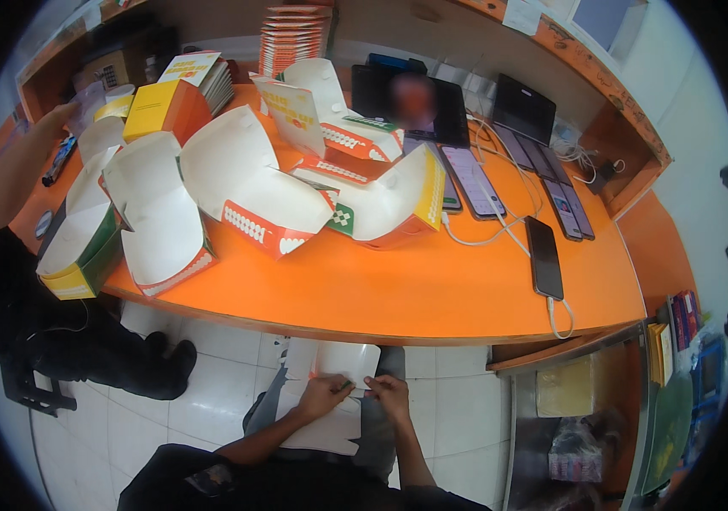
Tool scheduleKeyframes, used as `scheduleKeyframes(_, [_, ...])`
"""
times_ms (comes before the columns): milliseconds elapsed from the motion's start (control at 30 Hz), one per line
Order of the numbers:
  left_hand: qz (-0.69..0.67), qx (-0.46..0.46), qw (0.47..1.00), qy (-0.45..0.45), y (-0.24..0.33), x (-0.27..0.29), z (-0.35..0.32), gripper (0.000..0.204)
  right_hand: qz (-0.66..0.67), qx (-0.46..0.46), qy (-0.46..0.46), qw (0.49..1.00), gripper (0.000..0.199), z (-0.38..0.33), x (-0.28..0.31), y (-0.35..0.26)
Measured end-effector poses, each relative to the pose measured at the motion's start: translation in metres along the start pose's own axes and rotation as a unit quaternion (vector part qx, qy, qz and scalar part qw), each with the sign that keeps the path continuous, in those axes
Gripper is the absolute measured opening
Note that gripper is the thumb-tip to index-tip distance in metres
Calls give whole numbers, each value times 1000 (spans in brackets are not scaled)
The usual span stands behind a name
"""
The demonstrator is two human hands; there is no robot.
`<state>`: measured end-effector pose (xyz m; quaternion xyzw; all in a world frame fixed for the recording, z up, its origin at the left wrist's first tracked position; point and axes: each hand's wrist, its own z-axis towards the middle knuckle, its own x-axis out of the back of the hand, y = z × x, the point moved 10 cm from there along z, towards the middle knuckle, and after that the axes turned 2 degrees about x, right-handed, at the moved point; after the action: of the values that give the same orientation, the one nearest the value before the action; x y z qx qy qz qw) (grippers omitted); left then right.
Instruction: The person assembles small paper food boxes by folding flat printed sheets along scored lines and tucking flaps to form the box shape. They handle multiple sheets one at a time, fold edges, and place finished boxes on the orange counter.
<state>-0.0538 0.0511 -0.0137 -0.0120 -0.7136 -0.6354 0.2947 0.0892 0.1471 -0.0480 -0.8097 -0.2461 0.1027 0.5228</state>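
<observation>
A flat white cardboard box blank (330,428) lies across my lap, below the front edge of the table. My left hand (323,397) is closed on the card's middle, fingers pinched near a small dark green part. Close beside it, my right hand (390,399) pinches the card's edge, thumb and fingertips together. One panel (343,358) stands up beyond my hands, white and shiny. On the orange table (364,298), several folded food boxes stand open with white insides, among them a green and yellow one (83,247) and a red one (275,221).
A stack of folded cartons (296,43) rises at the back, near a closed yellow box (160,111). Several phones with cables lie at the right, one black phone (544,255) near the front edge. Another person's arm (23,166) reaches over the left end. Shelves (568,409) stand below right.
</observation>
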Motion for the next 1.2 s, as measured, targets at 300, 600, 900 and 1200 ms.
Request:
scheduleKeyframes(300, [-100, 38, 994, 17, -30, -11, 1, 27, -75, 70, 11, 995, 17, -27, -8, 5])
scheduleKeyframes(600, [-200, 25, 979, -34, -7, -6, -2, 24, -25, 132, 50, 990, 19, -24, -18, 8])
scheduleKeyframes(900, [-219, 49, 972, -66, -21, -18, 2, 30, -55, 95, 11, 994, 12, -12, -15, 11])
scheduleKeyframes(1200, [-258, 21, 964, -54, -13, -12, 1, 20, -9, 51, -14, 999, 19, -16, -20, 3])
